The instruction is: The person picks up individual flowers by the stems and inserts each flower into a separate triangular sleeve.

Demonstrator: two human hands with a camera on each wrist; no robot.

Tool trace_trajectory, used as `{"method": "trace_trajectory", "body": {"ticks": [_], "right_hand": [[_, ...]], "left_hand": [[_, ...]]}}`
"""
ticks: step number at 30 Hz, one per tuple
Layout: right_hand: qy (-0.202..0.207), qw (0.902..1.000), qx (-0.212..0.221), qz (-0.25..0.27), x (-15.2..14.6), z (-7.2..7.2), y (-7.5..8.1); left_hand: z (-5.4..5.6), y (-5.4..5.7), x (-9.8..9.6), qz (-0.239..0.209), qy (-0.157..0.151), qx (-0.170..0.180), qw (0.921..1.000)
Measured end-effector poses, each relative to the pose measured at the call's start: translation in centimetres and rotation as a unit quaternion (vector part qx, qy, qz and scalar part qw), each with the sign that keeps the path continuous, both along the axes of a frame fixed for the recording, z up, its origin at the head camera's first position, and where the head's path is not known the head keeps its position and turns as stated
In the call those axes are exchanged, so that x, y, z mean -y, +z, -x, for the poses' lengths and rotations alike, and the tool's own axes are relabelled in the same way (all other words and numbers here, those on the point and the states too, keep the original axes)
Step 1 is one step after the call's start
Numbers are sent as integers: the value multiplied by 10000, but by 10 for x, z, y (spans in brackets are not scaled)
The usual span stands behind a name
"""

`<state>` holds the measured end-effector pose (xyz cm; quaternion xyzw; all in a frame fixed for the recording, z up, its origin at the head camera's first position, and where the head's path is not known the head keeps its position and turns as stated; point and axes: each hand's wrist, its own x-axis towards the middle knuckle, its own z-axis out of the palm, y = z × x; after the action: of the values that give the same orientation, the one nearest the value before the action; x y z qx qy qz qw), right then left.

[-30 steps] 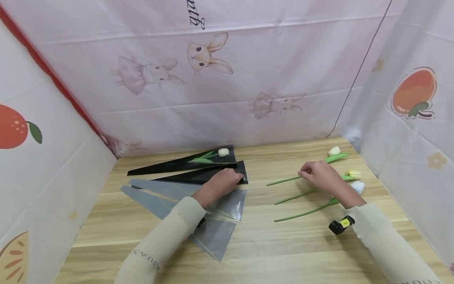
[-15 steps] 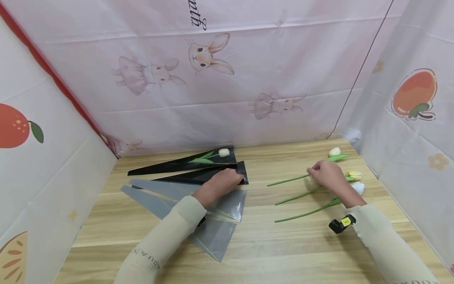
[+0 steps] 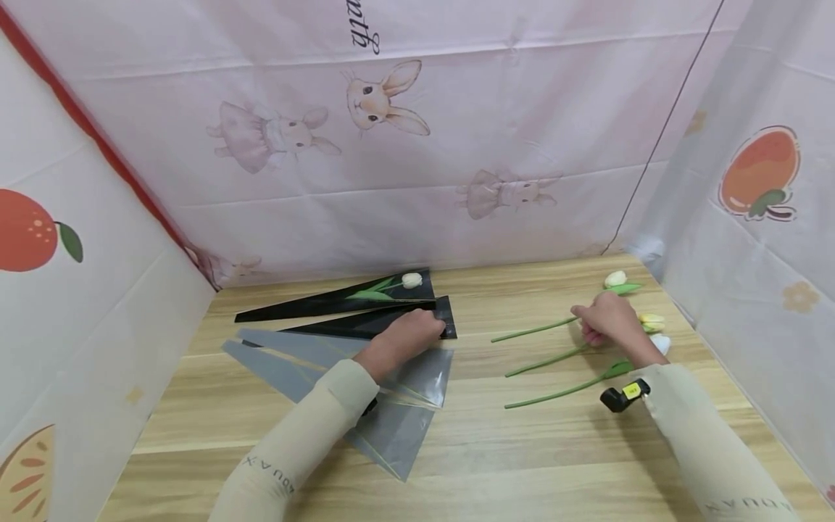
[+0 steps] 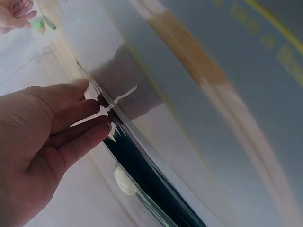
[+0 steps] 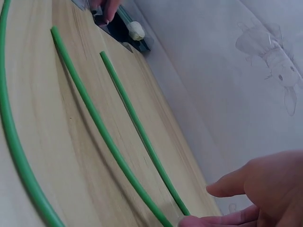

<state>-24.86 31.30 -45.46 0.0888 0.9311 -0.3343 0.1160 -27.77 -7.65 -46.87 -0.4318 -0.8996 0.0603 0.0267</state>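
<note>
Tulip stem [image 5: 147,137] lies on the wood-grain table [image 3: 522,464] by the right hand's [image 3: 612,319] fingertips, thumb spread, nothing gripped; the left hand [image 3: 411,335] touches a black flower sleeve [image 3: 359,324], pinching or not unclear.

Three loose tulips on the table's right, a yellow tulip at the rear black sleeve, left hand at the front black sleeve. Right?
One slip: the tulip at the rear black sleeve is white, as the head view shows. Three loose tulips on the table's right and left hand at the front black sleeve stand.
</note>
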Motion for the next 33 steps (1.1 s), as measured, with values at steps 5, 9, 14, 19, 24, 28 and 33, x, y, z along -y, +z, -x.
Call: {"method": "trace_trajectory", "body": {"ticks": [5, 9, 14, 19, 24, 28, 33], "right_hand": [[-109, 9996, 244, 44, -1, 5, -2], [-128, 9995, 277, 35, -1, 7, -3], [-95, 9997, 237, -16, -2, 11, -4], [-141, 9996, 250, 6, -3, 15, -8], [-159, 9995, 250, 69, -5, 18, -11], [-136, 9997, 185, -16, -6, 22, -13], [-107, 9997, 105, -167, -6, 25, -14]], "left_hand": [[2, 1, -2, -152, 33, 303, 9994], [2, 3, -4, 35, -39, 229, 9997], [0, 1, -7, 259, -279, -338, 9987], [-4, -4, -8, 17, -341, -722, 9968], [-5, -10, -10, -68, -164, -1083, 9940], [-2, -15, -11, -55, -33, -1447, 9895], [3, -19, -13, -142, 180, -1627, 9864]]}}
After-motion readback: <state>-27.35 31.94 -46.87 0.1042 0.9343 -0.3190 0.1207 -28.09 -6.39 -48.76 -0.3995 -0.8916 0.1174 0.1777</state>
